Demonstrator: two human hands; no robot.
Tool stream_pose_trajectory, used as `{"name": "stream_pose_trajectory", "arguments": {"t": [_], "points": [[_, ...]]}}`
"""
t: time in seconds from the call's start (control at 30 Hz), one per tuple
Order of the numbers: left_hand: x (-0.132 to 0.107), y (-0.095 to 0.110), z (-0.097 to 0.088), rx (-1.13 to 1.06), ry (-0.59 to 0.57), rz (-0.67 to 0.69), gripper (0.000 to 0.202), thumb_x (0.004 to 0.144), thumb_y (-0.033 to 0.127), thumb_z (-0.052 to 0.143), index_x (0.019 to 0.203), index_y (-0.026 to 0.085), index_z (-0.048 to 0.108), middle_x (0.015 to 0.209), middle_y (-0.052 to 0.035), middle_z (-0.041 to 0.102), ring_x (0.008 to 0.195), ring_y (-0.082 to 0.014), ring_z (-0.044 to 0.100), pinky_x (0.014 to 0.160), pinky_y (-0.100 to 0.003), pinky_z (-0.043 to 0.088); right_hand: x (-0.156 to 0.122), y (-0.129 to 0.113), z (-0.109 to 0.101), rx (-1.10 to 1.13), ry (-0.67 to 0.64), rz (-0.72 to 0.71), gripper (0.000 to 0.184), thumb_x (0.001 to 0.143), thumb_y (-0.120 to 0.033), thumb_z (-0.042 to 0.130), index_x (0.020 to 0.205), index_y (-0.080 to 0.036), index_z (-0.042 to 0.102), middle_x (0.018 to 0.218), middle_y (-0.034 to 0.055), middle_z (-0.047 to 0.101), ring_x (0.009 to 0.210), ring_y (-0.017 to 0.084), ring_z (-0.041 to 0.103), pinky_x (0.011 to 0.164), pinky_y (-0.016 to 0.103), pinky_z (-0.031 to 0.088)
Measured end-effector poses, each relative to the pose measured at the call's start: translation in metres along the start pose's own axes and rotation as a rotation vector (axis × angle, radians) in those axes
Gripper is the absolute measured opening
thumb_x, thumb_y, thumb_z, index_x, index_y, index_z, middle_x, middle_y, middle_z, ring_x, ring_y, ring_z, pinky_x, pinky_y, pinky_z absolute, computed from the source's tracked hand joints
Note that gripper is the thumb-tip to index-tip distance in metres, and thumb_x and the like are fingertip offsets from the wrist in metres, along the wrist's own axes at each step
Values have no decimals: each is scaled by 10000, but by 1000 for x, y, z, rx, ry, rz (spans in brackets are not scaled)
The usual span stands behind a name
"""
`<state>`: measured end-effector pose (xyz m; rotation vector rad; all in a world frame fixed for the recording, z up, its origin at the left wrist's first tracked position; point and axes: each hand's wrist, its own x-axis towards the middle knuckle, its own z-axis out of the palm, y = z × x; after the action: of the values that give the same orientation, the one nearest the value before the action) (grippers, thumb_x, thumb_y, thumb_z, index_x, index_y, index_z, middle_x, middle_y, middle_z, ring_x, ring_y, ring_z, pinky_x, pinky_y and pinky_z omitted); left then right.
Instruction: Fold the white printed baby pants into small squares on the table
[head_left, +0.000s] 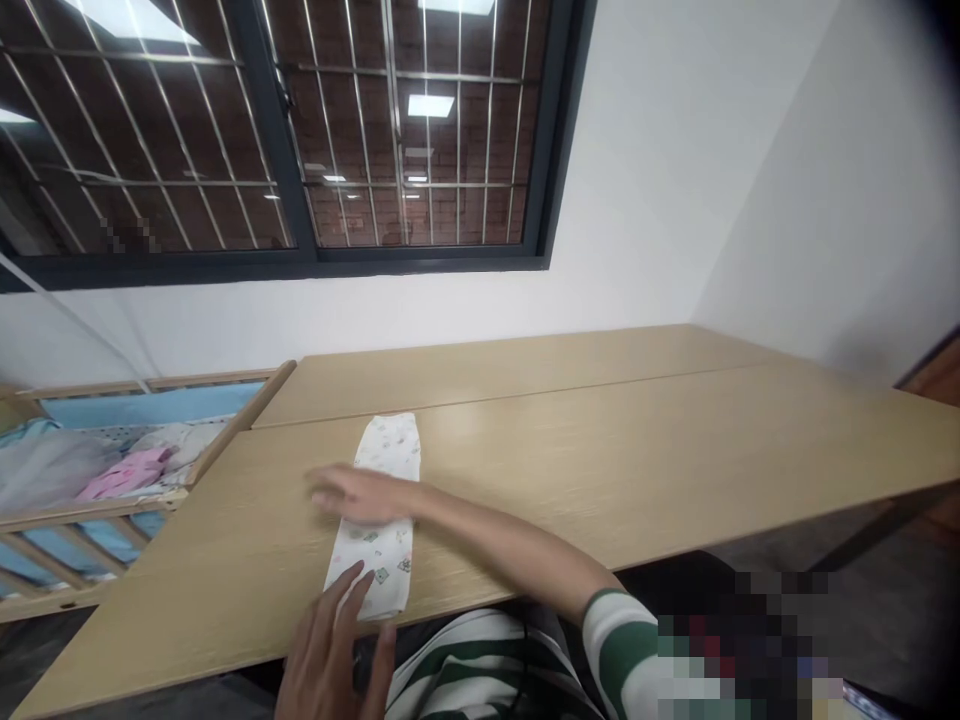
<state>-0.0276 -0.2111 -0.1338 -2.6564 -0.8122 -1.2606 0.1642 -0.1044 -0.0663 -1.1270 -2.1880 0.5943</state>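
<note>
Lying lengthwise on the desk [600, 450], the cloth [386, 550] is right in front of me, a long, narrow white strip scattered with a small print. Its near end sits at the desk's front edge, its far end up by the seam [577, 389]. And across its middle I have the right hand [360, 495], palm down at the end of a bare forearm [495, 530], fingers stretched loosely past the cloth's left edge. It's blurred, so I can't tell from here whether it touches the fabric or sits just above.

Down low, I've got the left hand [319, 650] at the near end, fingers loosely spread, thumb standing apart. Its fingertips overlap the cloth in my view; contact there, I can't call either.

Close in, a green-and-white striped shirt [480, 665] at the desk's near side, with a matching sleeve [626, 650] on the right arm. Over on the left, a wooden crib [241, 425] just beside the desk: blue lining [150, 405], something pink [127, 472] among pale bedding [52, 470]. Straight ahead, white wall [660, 150], and up top a dark-framed window [276, 130] with metal bars [401, 184].
</note>
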Motion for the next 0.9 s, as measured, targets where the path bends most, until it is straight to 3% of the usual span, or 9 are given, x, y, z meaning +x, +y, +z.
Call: {"name": "stream_pose_trajectory", "arguments": {"t": [0.07,0.13,0.2,0.3,0.5,0.73,0.9], "points": [[-13,8,15,155,18,72,487,932,425,529,1320,131,525,1222,-176,662,1096,-319,635,895,-422,507,-23,-18,17,-32,-183,-123,538,1037,-436,438,1504,-171,415,1588,108,385,1505,194,277,1211,297,236],[-27,12,28,299,29,134,496,895,462,556,1250,116,565,1105,-189,693,1014,-352,648,848,-456,503,-43,-24,33,-63,-284,-158,552,1026,-447,464,1517,-198,421,1605,94,354,1524,193,219,1226,304,204],[-39,14,38,388,12,181,484,865,476,579,1191,118,591,1045,-189,706,976,-358,652,830,-463,501,-55,-20,43,-103,-331,-133,551,1020,-474,467,1510,-222,443,1610,93,336,1526,200,214,1233,343,190],[-40,17,41,407,-9,180,505,860,458,571,1222,105,581,1112,-208,700,1029,-365,643,853,-473,494,-58,-4,45,-175,-334,-64,573,1018,-523,433,1523,-252,422,1629,77,287,1534,204,184,1245,406,139],[-24,27,33,356,-24,137,495,891,413,548,1282,109,560,1250,-239,654,1124,-393,615,905,-522,471,-32,44,25,-308,-281,90,694,1000,-616,369,1582,-249,286,1660,67,182,1545,218,132,1249,441,79],[-30,24,37,366,-63,124,455,886,427,614,1222,120,631,1274,-229,643,1170,-402,599,935,-524,476,-4,105,-11,-404,-171,319,736,988,-671,276,1588,-244,274,1661,54,155,1549,246,109,1247,461,77],[-30,22,39,403,-65,116,393,897,420,617,1177,147,660,1247,-205,661,1160,-381,608,929,-518,499,10,136,-32,-469,-93,445,741,997,-633,258,1598,-201,242,1662,64,136,1548,262,108,1244,475,100]]}}
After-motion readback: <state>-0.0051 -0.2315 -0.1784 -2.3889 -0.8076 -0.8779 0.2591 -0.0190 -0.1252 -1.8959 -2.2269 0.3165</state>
